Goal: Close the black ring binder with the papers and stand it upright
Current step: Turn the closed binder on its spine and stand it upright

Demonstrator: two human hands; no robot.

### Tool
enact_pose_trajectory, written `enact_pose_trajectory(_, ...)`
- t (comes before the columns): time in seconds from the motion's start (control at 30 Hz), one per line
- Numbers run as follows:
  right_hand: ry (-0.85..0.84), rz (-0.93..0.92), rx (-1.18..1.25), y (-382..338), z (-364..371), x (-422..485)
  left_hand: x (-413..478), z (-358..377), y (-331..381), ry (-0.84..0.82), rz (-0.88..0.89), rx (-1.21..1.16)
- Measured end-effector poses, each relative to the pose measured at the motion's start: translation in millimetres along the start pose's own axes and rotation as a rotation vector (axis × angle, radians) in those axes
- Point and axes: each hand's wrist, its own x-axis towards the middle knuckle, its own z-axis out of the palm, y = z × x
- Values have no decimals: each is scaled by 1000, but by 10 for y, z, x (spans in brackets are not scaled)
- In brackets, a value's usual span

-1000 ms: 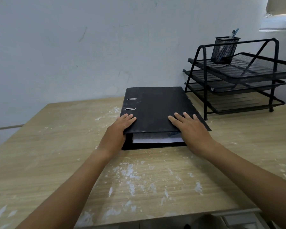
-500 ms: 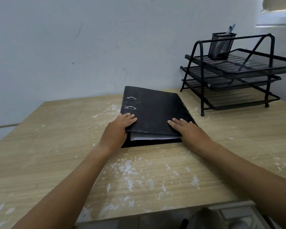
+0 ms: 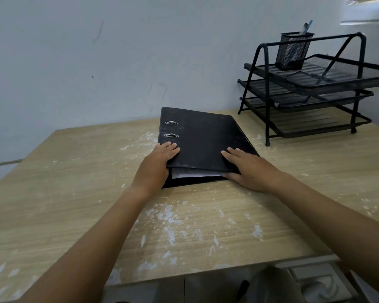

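1. Head view, task item: I see the black ring binder (image 3: 202,142) lying flat on the wooden surface (image 3: 74,204), near the far edge by the wall (image 3: 96,62). Its top cover is down, and white papers (image 3: 193,173) show at the near open edge between the covers.
2. Head view, left hand (image 3: 155,168): I see it at the binder's near-left corner, fingers (image 3: 171,148) extended flat on the top cover, palm against the spine side. The hand is spread, not clenched.
3. Head view, right hand (image 3: 249,169): I see it at the near-right corner, fingers on the cover and thumb along the near edge by the papers. It is spread, pressing rather than clamping.
4. Head view, surroundings: a black wire tray rack (image 3: 311,90) stands to the right rear, apart from the binder, carrying a mesh pen cup (image 3: 293,51) on its top tier.
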Motion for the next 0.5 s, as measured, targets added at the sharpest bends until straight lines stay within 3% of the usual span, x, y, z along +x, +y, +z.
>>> enact_pose_trajectory(0.27, -35, 17, 97, -166, -116, -5, -62, -131, -50, -197, -26, -132)
enact_pose_trajectory(0.5, -12, -16, 97, -293, -204, 35, 38, -253, -161, -106, -120, -248)
